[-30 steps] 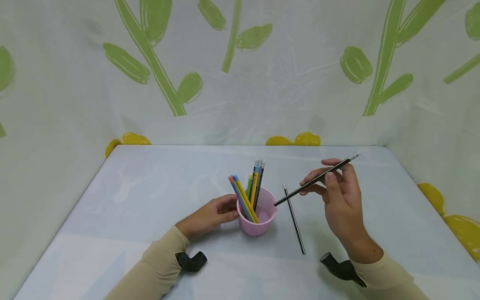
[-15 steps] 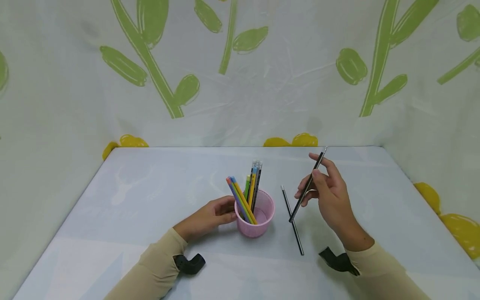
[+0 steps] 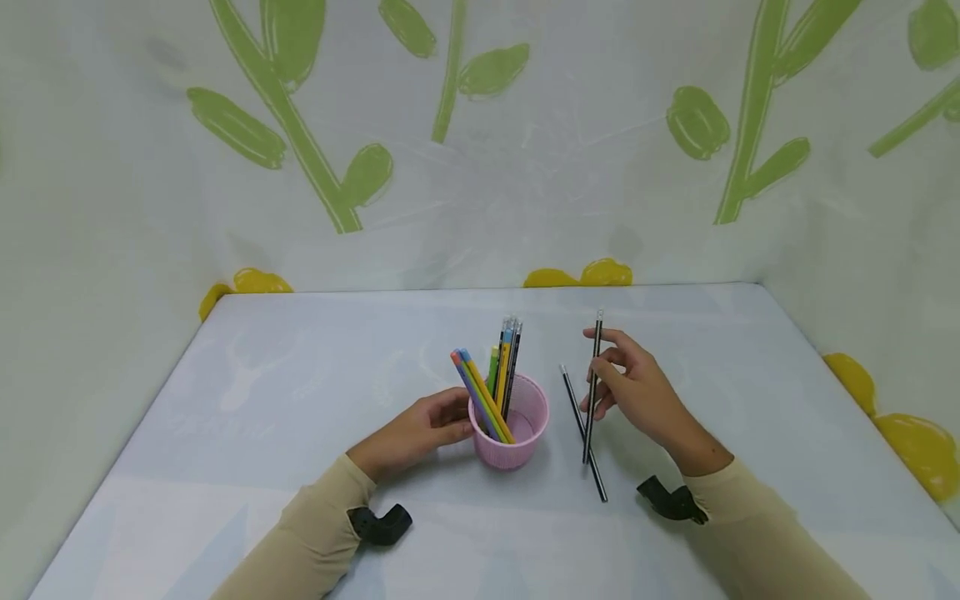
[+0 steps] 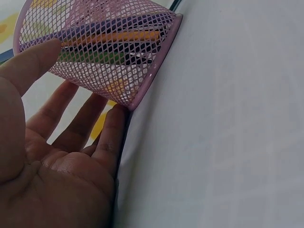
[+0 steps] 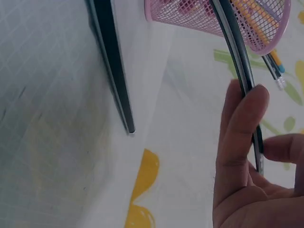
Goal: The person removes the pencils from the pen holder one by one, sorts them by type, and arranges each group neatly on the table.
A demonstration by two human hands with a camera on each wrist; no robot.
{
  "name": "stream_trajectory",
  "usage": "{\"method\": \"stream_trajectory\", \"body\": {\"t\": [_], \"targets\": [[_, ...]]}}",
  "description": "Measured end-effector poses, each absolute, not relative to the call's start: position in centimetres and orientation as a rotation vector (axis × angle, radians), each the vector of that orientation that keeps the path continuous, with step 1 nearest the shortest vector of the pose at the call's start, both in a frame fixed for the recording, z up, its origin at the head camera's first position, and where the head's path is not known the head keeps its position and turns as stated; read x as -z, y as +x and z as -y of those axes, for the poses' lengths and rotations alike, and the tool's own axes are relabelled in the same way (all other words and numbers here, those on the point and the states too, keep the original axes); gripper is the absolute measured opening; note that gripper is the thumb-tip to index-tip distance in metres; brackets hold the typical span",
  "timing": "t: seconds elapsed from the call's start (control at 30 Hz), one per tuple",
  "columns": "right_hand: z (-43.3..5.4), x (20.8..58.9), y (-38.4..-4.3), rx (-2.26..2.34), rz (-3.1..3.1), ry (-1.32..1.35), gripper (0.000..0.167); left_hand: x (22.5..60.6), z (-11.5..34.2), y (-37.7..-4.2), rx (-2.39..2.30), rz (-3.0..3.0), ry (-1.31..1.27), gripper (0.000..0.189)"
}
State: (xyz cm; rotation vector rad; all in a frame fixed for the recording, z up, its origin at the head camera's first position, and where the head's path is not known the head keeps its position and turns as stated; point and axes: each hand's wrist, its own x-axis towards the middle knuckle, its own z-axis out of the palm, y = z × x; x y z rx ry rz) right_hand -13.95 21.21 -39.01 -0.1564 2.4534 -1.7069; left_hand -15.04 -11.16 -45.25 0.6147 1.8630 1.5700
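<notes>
Right hand [image 3: 637, 392] pinching a black pencil [image 3: 591, 396], long axis running away; just leftward, pink cup [image 3: 506, 454] touches relaxed left hand [image 3: 412, 429].

Gap between cup [image 3: 508, 454] and lying pencil [image 3: 573, 404]

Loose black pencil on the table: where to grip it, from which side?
I'd pinch the loose black pencil across its near end, from above: it's thin and lies flat, and in the head view the held pencil overlaps it farther up, leaving that end visible.
</notes>
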Motion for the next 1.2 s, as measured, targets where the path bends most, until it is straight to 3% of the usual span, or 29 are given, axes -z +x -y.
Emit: {"method": "stream_trajectory", "body": {"t": [0.57,0.8,1.2], "targets": [[-21.8,40.5,-15.1,1.288,-2.486,-0.054,0.058,44.9,11.2,-15.0,-1.595,-1.844,0.641,0.053],[-22.1,41.2,-15.1,1.232,-2.461,-0.126,0.064,45.0,11.2,-15.1,-1.582,-1.847,0.632,0.053],[-21.7,41.7,-15.0,1.029,-2.541,-0.158,0.064,45.0,11.2,-15.1,-1.582,-1.852,0.62,0.054]]}}
